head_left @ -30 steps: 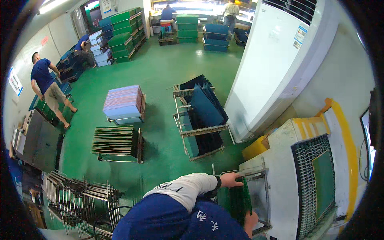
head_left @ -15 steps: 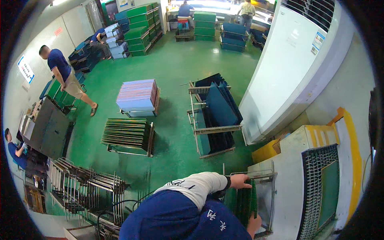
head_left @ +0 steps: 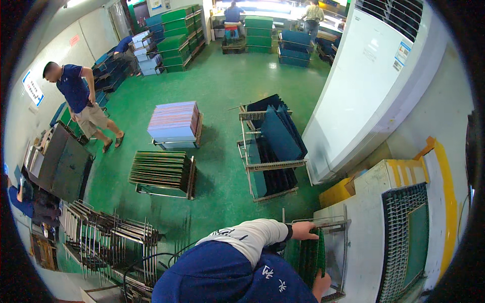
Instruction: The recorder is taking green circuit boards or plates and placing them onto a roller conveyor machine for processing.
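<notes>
At the lower right, a batch of thin green panels stands on edge, close together, beside a metal rack. My left hand holds the panels' far end, its fingers closed at the upper corner. My right hand grips their near end, with the fingers partly hidden behind the edges. A white sleeve and a dark wristband cover my left arm. My navy-clad torso hides the near side of the panels and most of my right arm.
Right of the rack is a pale machine with a roller conveyor carrying a green panel. A rack of dark blue panels stands ahead, near a tall white air conditioner. Metal racks crowd the lower left. Another person stands far left.
Both my hands stay on the green panels with barely any shift. At the far left, the standing person has turned and stepped; a second person below has leaned over.
</notes>
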Demonstrator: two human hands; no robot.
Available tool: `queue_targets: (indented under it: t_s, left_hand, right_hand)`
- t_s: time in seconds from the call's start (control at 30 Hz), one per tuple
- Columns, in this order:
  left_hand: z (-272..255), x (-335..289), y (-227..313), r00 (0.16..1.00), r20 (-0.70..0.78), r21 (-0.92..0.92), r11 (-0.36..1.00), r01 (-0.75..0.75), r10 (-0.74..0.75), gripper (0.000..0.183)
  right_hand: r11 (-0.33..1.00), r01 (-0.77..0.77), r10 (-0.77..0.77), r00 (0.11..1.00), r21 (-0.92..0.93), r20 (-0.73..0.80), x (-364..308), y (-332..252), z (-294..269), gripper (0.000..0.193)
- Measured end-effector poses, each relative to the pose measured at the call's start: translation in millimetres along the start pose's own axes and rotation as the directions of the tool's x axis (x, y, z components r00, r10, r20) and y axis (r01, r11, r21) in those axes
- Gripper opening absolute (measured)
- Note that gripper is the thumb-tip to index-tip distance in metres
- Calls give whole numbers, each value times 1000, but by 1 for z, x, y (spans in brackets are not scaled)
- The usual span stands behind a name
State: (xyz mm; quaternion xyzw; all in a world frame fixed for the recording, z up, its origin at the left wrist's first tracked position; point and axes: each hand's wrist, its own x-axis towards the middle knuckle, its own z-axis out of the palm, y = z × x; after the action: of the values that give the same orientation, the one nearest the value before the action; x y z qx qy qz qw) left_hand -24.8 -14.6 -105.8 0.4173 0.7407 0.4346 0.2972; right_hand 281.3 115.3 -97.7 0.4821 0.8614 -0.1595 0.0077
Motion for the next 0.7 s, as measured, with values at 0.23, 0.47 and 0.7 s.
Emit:
queue_targets:
  t_s: [0.23, 0.47, 0.7]
  left_hand:
    - [-5, -4, 8, 1000, 13, -11, 1000, -1, 2, 58]
    - [-10, -8, 9, 1000, 27, -39, 999, -6, 7, 60]
    - [-17, -8, 15, 991, 126, 34, 998, 51, -54, 68]
  right_hand:
    - [997, 60, -63, 994, -39, -85, -8, -5, -3, 49]
    - [994, -46, 46, 999, -98, -4, -4, -5, -3, 52]
    - [995, -61, 62, 998, -76, 12, -8, -15, -10, 49]
